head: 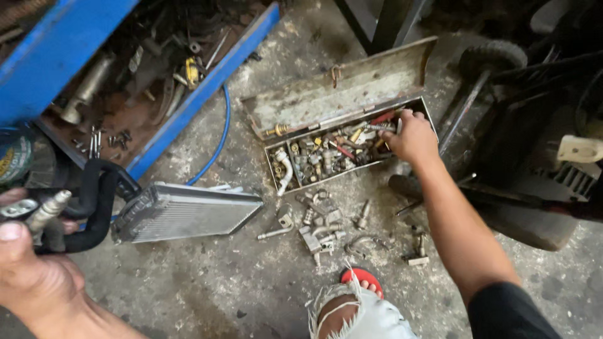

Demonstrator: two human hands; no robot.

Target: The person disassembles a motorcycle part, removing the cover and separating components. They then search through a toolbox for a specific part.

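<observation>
My right hand point(411, 137) reaches into the right end of an open, worn metal toolbox point(352, 94) on the concrete floor, fingers curled among brass and steel fittings point(326, 154); what it grips is hidden. My left hand point(28, 267), at the lower left, holds black rubber hoses point(94, 207) with metal end fittings point(47, 210). These hoses lead to a finned silver heat exchanger core point(188, 210) lying on the floor.
Loose fittings point(323, 232) lie scattered in front of the toolbox. A blue metal tray point(207, 81) of rusty tools sits upper left, with a blue hose point(220, 138) beside it. Dark machinery with a wheel point(493, 56) stands right. My knee and red sandal point(361, 279) are below.
</observation>
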